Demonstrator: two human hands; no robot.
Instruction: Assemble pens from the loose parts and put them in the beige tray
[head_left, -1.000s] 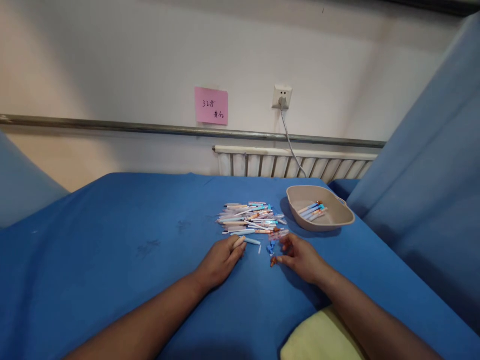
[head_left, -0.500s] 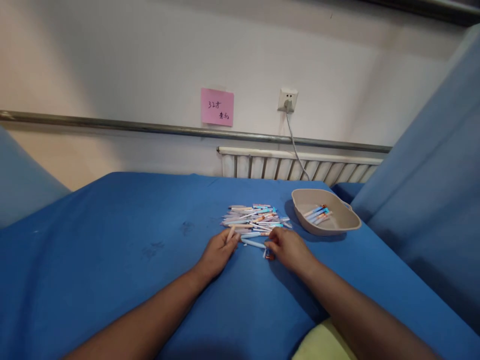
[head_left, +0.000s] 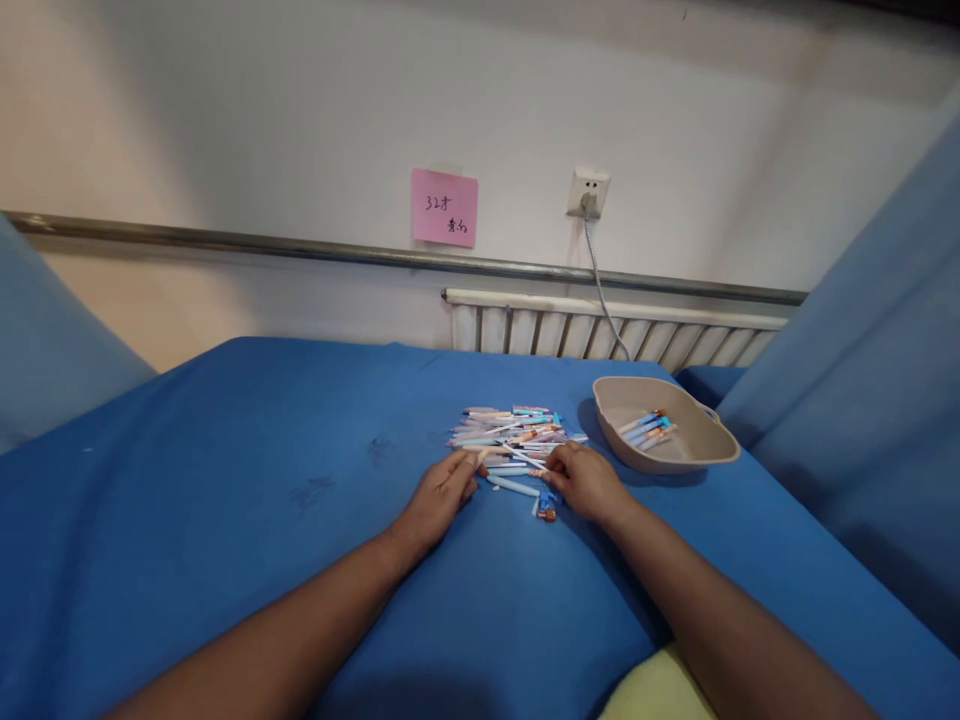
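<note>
So the left hand (head_left: pixel 444 488) has its grip closed round a peach pen (head_left: pixel 484 456) at the near edge of the pen pile (head_left: pixel 510 425) on the blue cloth (head_left: pixel 225 500). The right hand (head_left: pixel 589 482) is at the pile's near right, fingers by a thin white stick (head_left: pixel 525 457), but honestly can't tell if that grip's got anything. Beige basin (head_left: pixel 705 437) with a few pens (head_left: pixel 646 430) sits off to the right.
</note>
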